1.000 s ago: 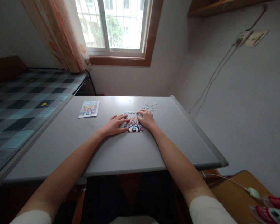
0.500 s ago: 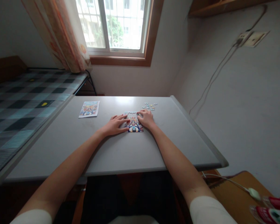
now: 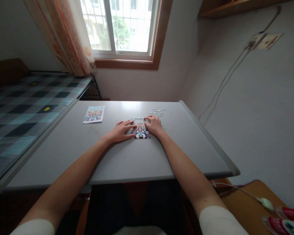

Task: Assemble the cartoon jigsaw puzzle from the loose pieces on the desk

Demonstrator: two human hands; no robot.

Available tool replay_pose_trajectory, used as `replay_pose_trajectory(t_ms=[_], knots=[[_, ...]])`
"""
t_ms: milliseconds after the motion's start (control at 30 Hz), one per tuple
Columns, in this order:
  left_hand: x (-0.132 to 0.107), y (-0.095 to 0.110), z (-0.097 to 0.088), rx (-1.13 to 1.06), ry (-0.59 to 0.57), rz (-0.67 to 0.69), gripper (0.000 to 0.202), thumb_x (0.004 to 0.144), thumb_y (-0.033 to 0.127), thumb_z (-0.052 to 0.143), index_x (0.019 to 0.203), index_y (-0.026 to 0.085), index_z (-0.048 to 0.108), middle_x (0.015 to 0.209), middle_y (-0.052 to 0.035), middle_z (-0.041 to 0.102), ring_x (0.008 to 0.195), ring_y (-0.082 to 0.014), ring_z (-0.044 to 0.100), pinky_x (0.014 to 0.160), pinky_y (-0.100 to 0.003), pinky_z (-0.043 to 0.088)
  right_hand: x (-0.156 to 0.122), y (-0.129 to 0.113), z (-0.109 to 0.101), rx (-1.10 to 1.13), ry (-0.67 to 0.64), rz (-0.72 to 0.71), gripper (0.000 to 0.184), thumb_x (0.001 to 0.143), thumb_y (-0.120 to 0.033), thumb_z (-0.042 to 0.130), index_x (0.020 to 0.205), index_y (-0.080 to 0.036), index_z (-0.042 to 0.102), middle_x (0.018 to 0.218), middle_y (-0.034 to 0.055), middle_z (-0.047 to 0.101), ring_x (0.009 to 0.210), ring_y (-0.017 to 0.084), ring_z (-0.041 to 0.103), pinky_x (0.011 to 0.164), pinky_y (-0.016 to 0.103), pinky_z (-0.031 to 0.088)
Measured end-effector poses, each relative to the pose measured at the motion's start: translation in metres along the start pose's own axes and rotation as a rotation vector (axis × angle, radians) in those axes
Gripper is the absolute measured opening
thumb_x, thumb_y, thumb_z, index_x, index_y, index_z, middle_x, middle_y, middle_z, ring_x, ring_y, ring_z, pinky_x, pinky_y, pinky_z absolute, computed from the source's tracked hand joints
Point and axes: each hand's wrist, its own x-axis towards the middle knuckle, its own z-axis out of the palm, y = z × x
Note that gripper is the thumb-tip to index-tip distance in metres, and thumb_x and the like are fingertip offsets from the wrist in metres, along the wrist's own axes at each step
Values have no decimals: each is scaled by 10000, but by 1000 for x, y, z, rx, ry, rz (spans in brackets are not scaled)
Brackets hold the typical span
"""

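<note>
A partly joined jigsaw puzzle (image 3: 141,133) lies flat on the grey table (image 3: 137,160), with a gap showing in its upper middle. My left hand (image 3: 122,130) rests along its left edge, fingers spread and some of them over the pieces. On the opposite side, my right hand (image 3: 154,124) touches the puzzle's right edge with bent fingers set apart. Whether a piece sits under the right fingertips is too small to tell. Several loose puzzle pieces (image 3: 158,112) are scattered just beyond my right hand.
A printed picture sheet (image 3: 94,115) lies at the table's back left. Left of the table is a bed with a checked cover (image 3: 39,98). A wooden stool-like surface (image 3: 257,189) with a white charger (image 3: 267,204) and bottles (image 3: 284,225) stands at the lower right.
</note>
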Motion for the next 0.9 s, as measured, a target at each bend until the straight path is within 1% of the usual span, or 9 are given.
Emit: replay_pose_trajectory(t_ms=[233, 567, 900], knots=[[1, 1, 0, 7, -3, -1, 625, 860, 661, 428, 1379, 317, 485, 1519, -52, 358, 1400, -270, 307, 1158, -462, 164, 0, 0, 1, 3, 9, -6, 313, 845, -315, 524, 1102, -266, 696, 1223, 45, 593, 1103, 271, 469, 945, 406, 372], [1, 0, 0, 11, 2, 1, 619, 861, 660, 422, 1379, 327, 485, 1520, -36, 358, 1399, -269, 308, 1158, -459, 167, 0, 0, 0, -3, 0, -5, 313, 850, -320, 528, 1112, -272, 693, 1221, 54, 588, 1107, 268, 467, 945, 407, 375], [0, 0, 0, 5, -3, -2, 612, 863, 655, 428, 1375, 326, 489, 1522, -40, 354, 1400, -269, 308, 1159, -461, 165, 1, 2, 2, -16, 6, -12, 308, 861, -329, 519, 1114, -283, 689, 1222, 55, 582, 1105, 263, 469, 949, 407, 373]])
